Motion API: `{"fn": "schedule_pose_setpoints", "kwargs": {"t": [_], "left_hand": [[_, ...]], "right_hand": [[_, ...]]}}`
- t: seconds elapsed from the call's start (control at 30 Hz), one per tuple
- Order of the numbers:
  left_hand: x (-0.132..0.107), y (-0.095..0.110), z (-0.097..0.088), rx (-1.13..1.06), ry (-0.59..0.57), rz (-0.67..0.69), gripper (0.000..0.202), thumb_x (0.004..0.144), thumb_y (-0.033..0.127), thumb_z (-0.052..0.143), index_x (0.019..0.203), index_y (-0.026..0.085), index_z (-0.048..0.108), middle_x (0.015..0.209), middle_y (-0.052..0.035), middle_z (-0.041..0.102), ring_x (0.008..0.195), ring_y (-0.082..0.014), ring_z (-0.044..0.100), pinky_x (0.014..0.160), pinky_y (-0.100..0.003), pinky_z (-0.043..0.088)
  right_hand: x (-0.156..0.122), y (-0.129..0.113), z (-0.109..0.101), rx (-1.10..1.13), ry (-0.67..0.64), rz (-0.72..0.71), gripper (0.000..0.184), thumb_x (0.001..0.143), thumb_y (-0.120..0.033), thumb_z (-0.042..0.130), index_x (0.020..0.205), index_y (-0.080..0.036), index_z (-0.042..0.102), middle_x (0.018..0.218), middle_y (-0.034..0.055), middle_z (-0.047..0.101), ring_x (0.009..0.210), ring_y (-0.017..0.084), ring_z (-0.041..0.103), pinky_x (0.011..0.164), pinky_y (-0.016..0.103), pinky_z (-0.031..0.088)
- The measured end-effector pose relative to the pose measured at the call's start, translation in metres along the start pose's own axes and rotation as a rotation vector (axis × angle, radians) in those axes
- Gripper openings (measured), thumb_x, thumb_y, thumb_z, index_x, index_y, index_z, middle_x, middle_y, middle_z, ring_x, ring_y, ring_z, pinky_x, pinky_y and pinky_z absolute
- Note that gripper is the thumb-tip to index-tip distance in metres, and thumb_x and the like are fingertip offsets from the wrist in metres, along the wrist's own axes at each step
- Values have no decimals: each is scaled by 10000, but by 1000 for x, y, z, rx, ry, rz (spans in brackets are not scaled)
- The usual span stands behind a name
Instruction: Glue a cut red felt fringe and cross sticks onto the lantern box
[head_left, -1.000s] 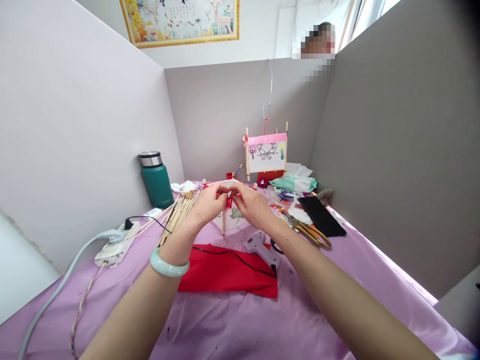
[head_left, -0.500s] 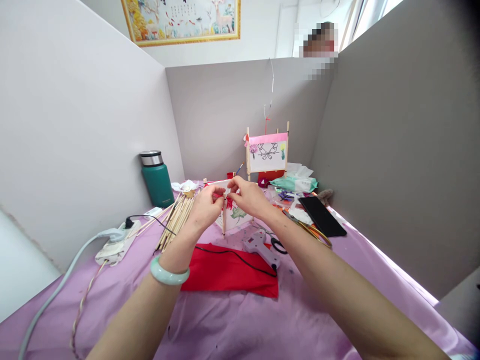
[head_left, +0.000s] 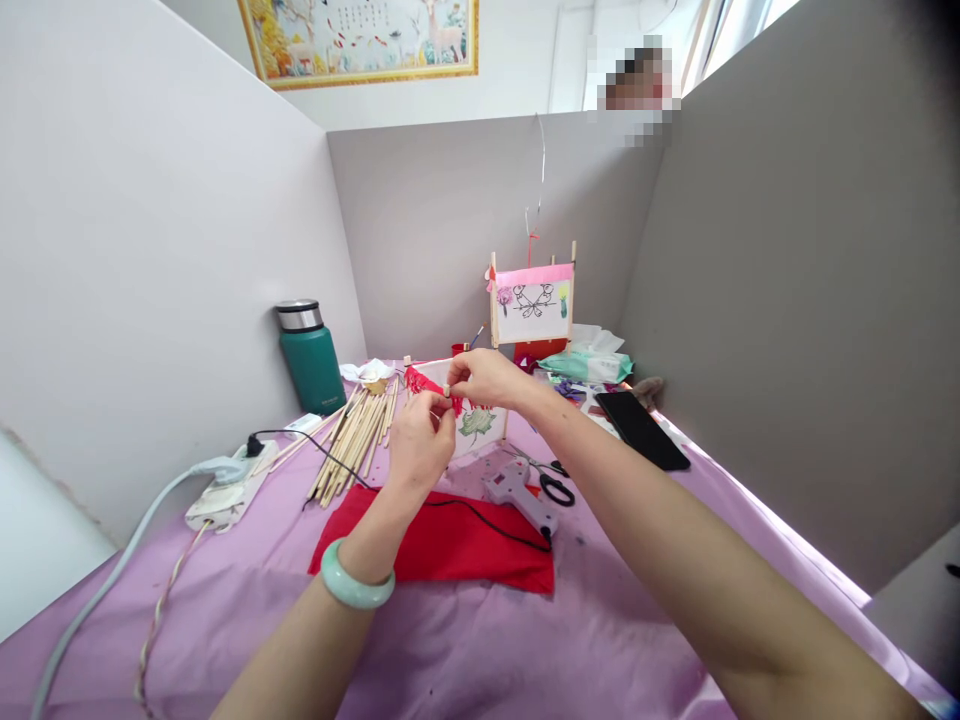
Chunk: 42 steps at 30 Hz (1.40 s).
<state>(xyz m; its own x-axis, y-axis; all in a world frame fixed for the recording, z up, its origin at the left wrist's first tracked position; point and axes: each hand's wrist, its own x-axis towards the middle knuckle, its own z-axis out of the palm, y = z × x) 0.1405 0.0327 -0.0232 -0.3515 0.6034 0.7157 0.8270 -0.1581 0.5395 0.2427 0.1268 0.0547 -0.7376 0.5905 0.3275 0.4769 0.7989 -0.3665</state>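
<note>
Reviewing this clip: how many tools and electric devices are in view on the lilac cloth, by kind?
Black-handled metal scissors: 1
White plastic hot-glue gun: 1
Black rectangular smartphone: 1
White plastic power strip: 1
Total: 4

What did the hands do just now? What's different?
The left hand dropped lower, in front of the paper lantern. The right hand moved up and left, its fingers pinching the lantern's top edge near the red tassel. The glue gun and green flask stayed put.
</note>
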Motion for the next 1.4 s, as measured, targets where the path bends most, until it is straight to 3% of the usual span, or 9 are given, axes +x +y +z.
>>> {"fn": "schedule_pose_setpoints", "kwargs": {"t": [0.2,0.43,0.6,0.73,0.83,0.97,1.13,1.3,1.4], "left_hand": [[4,-2,-1,-77,-19,-117,71,799,206,537,835,179,593,732,-12,643,678,-163,596,627,-274,410],[4,1,-2,-121,50,-155,125,835,222,482,871,180,593,812,-33,654,756,-187,601,662,-299,417],[11,2,-2,-159,124,-88,118,836,210,485,909,171,570,844,-46,641,776,-182,600,711,-311,452],[18,0,-5,-148,145,4,149,811,157,491,944,166,558,877,-53,634,774,-175,599,734,-320,470],[23,3,-11,-82,172,143,228,774,99,491,982,160,562,955,-69,631,877,-192,590,825,-350,465],[29,7,-19,-37,253,233,274,764,60,454,994,155,567,1009,-83,630,977,-205,573,894,-363,446],[28,6,-19,-88,55,154,307,800,72,443,1069,183,541,935,-36,682,927,-181,605,877,-339,450],[29,9,-13,-9,-49,226,323,807,130,511,1124,187,528,963,-32,691,1013,-208,568,952,-367,398],[36,13,-7,68,-84,280,345,785,126,539,1125,189,547,938,-32,696,988,-224,552,912,-370,402]], "right_hand": [[-4,-2,-3,-13,-53,-48,145,704,-103,551,748,-161,676,699,-1,673,611,84,550,537,181,333],[-24,2,11,-42,158,-83,142,778,-147,521,770,-189,657,830,4,693,743,121,583,633,213,354],[-33,4,27,-87,331,-89,140,822,-171,515,922,-190,612,951,37,683,811,144,600,670,234,376],[-38,5,33,-16,373,-90,256,828,-148,507,1077,-190,546,981,35,682,854,151,619,715,251,410],[-40,8,37,70,392,-101,362,821,-124,492,1174,-209,487,961,11,692,882,159,630,748,270,432],[-42,15,43,279,426,-80,391,834,-122,442,1212,-223,443,1006,12,684,711,112,633,687,251,462],[-49,24,44,467,501,-35,365,856,-151,399,1216,-204,425,1011,29,674,585,85,602,614,235,468],[-53,28,41,318,521,-38,393,853,-133,394,1239,-187,446,1035,52,680,704,122,625,684,255,472],[-54,28,40,223,519,-77,438,843,-114,397,1273,-188,432,1066,54,677,821,149,640,734,268,469]]}}
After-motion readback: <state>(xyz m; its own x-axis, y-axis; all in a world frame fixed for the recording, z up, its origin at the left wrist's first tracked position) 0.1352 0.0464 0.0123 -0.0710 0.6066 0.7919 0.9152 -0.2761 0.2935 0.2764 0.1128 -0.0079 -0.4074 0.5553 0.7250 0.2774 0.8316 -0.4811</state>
